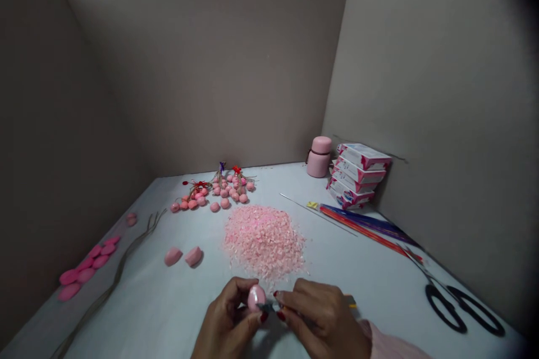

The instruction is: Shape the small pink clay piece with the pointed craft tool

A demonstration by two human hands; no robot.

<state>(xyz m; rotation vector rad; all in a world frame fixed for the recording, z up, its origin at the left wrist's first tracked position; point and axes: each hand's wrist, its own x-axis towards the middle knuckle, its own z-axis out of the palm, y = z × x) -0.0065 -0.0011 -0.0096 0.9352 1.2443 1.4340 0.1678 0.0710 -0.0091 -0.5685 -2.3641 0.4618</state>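
Near the bottom centre, my left hand (231, 317) holds a small rounded pink piece (256, 297) between thumb and fingers. My right hand (314, 314) is closed round a knife-like tool with a yellow end (350, 301); its dark tip touches the lower right side of the pink piece. Most of the tool is hidden under my right fingers. Just beyond both hands lies a heap of pale pink shavings (265, 238). Two chunky pink pieces (172, 256) (194, 257) rest on the white table (143, 308) to the left of the heap.
Pink ovals (86, 262) and long cords (122, 263) lie at left. Bunches of pink balls (231, 188) sit at the back. A pink flask (319, 157), stacked boxes (360, 174), a thin rod (320, 215), red and blue strands (366, 227) and black-handled scissors (446, 305) are at right.
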